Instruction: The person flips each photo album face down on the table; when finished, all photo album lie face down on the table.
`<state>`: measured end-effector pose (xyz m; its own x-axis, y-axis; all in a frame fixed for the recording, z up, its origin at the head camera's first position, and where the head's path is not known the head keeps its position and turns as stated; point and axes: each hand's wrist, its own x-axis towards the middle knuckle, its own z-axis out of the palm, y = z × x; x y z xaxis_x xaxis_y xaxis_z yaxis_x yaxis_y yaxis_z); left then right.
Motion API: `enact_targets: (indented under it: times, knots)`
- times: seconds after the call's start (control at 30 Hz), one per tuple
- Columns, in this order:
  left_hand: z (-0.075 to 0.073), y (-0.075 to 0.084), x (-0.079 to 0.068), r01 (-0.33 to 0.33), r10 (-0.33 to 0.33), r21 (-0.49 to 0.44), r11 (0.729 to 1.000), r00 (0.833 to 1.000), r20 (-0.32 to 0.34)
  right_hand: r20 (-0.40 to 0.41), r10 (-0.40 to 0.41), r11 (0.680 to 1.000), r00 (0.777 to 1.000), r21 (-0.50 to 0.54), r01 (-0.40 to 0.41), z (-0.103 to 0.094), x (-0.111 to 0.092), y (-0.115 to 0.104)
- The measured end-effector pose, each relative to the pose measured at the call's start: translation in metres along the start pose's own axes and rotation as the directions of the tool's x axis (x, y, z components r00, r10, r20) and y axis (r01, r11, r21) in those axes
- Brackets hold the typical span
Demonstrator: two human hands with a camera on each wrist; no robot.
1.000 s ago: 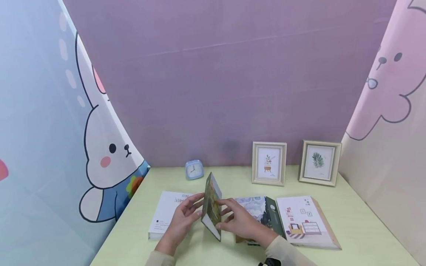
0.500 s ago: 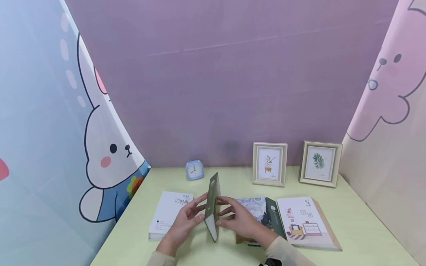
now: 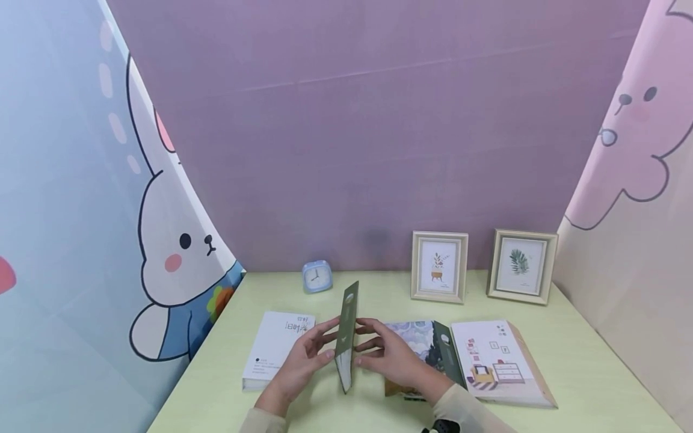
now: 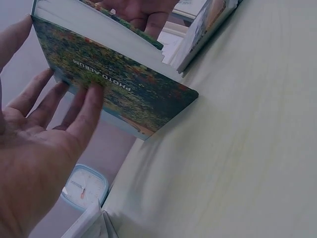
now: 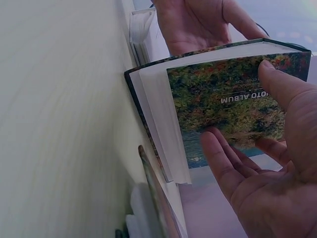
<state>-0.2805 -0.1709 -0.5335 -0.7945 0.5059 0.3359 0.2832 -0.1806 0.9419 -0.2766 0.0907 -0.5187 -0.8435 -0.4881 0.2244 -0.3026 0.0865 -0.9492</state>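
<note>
A thick photo album (image 3: 347, 337) stands upright between my hands over the middle of the table, its green spine turned toward the head camera. My left hand (image 3: 301, 362) holds it from the left. In the left wrist view, the spread fingertips touch a painted garden cover (image 4: 119, 82), with the thumb at its corner. My right hand (image 3: 394, 356) holds the opposite side. In the right wrist view, its thumb and fingers lie on the other cover (image 5: 223, 109), printed "PHOTO ALBUM". White page edges show between the covers.
A white book (image 3: 267, 355) lies at the left. To the right lie another green-spined album (image 3: 445, 352) and a white album with a furniture drawing (image 3: 500, 361). A blue clock (image 3: 316, 276) and two picture frames (image 3: 438, 266) stand at the back.
The album has turned between my hands, so its green spine now faces the head camera instead of the pictured cover. It has also shifted slightly right. The other books stay put.
</note>
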Motion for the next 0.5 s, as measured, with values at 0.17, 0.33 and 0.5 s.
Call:
enact_targets:
  times: [0.17, 0.33, 0.5]
  knots:
    - [-0.0012, -0.0032, 0.001, -0.02, 0.02, 0.016, 1.0, 1.0, 0.007, -0.011, -0.023, 1.0, 1.0, -0.009, 0.023, -0.0019, 0.0, -0.0016]
    - [-0.0004, -0.0026, 0.0, 0.0, 0.001, 0.016, 1.0, 1.0, -0.016, 0.0, -0.035, 0.999, 0.999, -0.004, 0.035, -0.0054, 0.0003, -0.0036]
    - [0.0007, -0.0033, -0.0005, 0.017, -0.017, 0.008, 1.0, 0.999, -0.027, 0.005, -0.023, 1.0, 1.0, 0.009, 0.023, -0.0086, -0.0018, -0.0069]
